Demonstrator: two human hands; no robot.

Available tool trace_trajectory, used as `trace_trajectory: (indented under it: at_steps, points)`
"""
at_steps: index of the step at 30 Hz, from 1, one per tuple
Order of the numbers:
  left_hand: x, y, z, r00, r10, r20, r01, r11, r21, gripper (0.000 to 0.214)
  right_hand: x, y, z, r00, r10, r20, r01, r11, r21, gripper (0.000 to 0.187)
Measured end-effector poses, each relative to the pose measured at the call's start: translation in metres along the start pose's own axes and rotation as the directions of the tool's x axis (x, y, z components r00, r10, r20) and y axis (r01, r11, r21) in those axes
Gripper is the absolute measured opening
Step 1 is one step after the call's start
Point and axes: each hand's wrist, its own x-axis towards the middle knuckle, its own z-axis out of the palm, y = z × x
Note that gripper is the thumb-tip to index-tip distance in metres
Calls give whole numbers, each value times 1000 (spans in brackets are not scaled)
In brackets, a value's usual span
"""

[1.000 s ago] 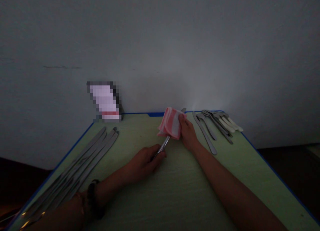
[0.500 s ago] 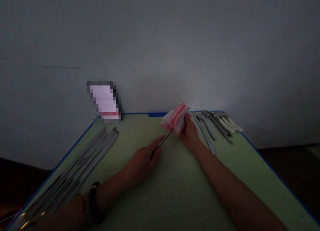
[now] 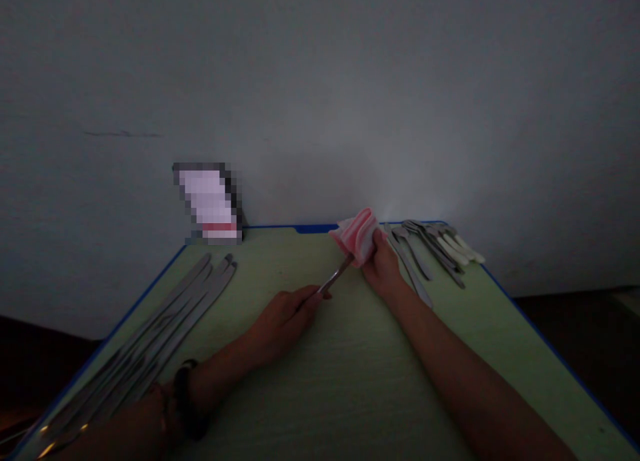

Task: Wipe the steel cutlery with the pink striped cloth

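My left hand (image 3: 290,321) is closed around the near end of a slim metal piece of cutlery (image 3: 334,278), which slants up and away to the right. Its far end goes into a folded pink-and-white cloth (image 3: 354,236), so its kind is hidden. My right hand (image 3: 383,268) grips this cloth around the cutlery, thumb and fingers partly covered by the folds. Both hands are above the middle of the table. Just right of my right hand lie a metal knife (image 3: 417,284) and a spoon (image 3: 415,254).
Several table knives (image 3: 193,308) lie side by side on the left of the pale green table (image 3: 340,394). Forks and white-handled pieces (image 3: 457,248) are grouped at the back right. A blurred-out phone-like device (image 3: 207,201) leans on the wall (image 3: 320,101) at the back left.
The cloth has shifted slightly right along with my right hand. The cutlery now shows a brighter, broader side, and my left fingers have changed position a little on it.
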Motion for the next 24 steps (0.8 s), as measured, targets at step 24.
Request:
trace_trajectory:
  at_steps: [24]
  points:
    - [-1, 2, -2, 998, -56, -14, 54, 989, -134, 44, -14, 5, -1, 996, -9, 94, 60, 830, -555, 50]
